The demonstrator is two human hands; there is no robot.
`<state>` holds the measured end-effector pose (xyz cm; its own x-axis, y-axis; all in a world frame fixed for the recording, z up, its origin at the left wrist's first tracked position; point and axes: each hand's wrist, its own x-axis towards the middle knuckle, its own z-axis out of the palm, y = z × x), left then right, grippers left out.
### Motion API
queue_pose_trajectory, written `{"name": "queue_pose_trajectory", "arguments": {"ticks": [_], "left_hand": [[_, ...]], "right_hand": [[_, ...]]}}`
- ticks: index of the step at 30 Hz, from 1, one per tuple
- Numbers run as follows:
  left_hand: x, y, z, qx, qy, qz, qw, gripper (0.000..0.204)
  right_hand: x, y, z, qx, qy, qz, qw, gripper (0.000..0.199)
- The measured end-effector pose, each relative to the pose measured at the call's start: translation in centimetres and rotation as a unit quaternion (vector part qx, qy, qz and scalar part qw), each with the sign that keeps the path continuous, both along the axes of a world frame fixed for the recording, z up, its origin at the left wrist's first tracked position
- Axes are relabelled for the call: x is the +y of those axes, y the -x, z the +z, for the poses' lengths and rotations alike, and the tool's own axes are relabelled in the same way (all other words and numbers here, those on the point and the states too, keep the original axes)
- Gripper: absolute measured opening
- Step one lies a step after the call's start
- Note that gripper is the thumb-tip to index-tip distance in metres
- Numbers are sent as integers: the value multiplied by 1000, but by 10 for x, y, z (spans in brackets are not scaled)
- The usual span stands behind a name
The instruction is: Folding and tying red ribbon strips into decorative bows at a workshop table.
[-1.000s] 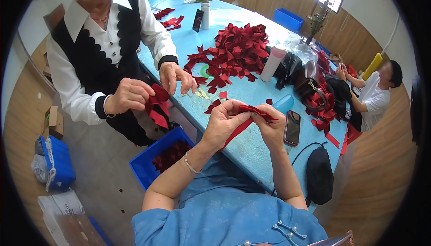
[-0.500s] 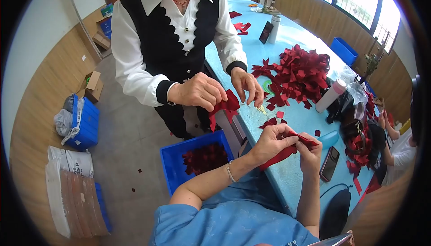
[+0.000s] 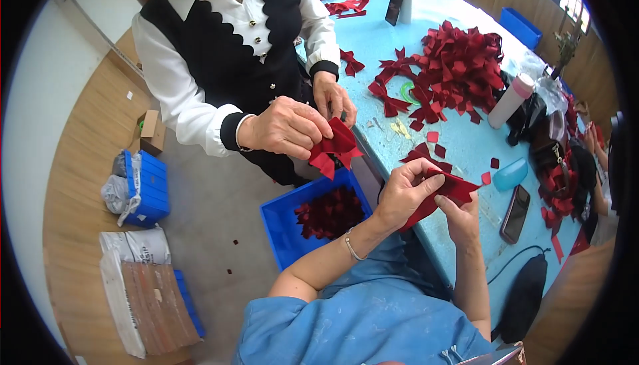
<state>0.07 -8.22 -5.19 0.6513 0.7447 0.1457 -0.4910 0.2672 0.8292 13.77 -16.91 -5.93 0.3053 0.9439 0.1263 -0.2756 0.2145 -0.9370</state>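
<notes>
Over the table's near edge, my left hand (image 3: 405,193) pinches a folded piece of dark red ribbon (image 3: 457,190) between thumb and fingers. My right hand (image 3: 462,220) grips the same ribbon from its right side, thumb against the lower edge. Part of the ribbon hangs below, behind my left hand. Beyond my hands lie a loose red ribbon bow (image 3: 426,157) and small red squares (image 3: 432,136). Across from me, a co-worker's hands (image 3: 293,128) hold another red ribbon bow (image 3: 338,147).
A blue crate (image 3: 279,242) with red bows stands on the floor to my left. On the blue table (image 3: 459,245) are a big pile of red bows (image 3: 459,65), a pink-lidded bottle (image 3: 511,102), a turquoise case (image 3: 510,175) and a phone (image 3: 515,214). Another person sits at far right.
The view has shifted, so the scene sits further right and the table higher. My hands have turned the ribbon, spreading its right end. The co-worker's far hand has come back toward their bow.
</notes>
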Motion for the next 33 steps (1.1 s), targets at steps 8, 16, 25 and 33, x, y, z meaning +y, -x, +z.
{"name": "queue_pose_trajectory", "arguments": {"ticks": [8,16,25,33], "left_hand": [[-14,39,6,29,-54,92,994,5],[-34,99,5,67,-101,168,978,4],[-45,135,5,74,-99,243,962,7],[-47,147,-9,48,-73,253,964,6]], "right_hand": [[1,-13,-8,-32,9,108,994,26],[33,14,7,-37,-31,159,986,21],[81,68,26,-26,-42,214,976,27],[104,95,39,49,-23,223,973,26]]}}
